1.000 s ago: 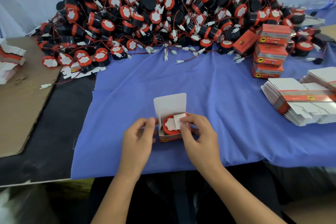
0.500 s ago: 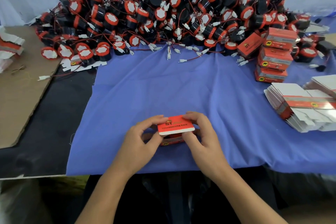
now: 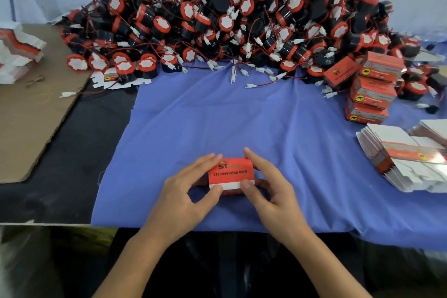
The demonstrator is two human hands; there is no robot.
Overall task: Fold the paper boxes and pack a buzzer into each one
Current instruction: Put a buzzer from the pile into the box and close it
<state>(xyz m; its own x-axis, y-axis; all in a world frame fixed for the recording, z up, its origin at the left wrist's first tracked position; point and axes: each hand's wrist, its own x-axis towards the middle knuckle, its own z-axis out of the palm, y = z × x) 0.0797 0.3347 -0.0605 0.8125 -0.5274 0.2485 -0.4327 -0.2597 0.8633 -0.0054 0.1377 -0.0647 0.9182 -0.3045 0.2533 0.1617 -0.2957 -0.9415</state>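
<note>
A small red paper box [image 3: 231, 172] with black lettering sits on the blue cloth [image 3: 242, 118] near the front edge, its lid folded down and the white tuck flap showing at the near side. My left hand [image 3: 186, 191] holds its left side, thumb on the flap. My right hand [image 3: 268, 191] holds its right side, thumb on the flap as well. The buzzer inside is hidden by the lid. A big heap of black and red buzzers [image 3: 229, 19] with red wires fills the back of the table.
Closed red boxes [image 3: 372, 89] are stacked at the right. Flat unfolded box blanks [image 3: 401, 159] lie at the far right, and more blanks [image 3: 17, 53] at the far left on brown cardboard [image 3: 31, 116]. A black surface [image 3: 72, 159] shows left of the cloth.
The box stood open with the buzzer visible. The lid has since been folded down over it, and both thumbs now press the white flap at the front.
</note>
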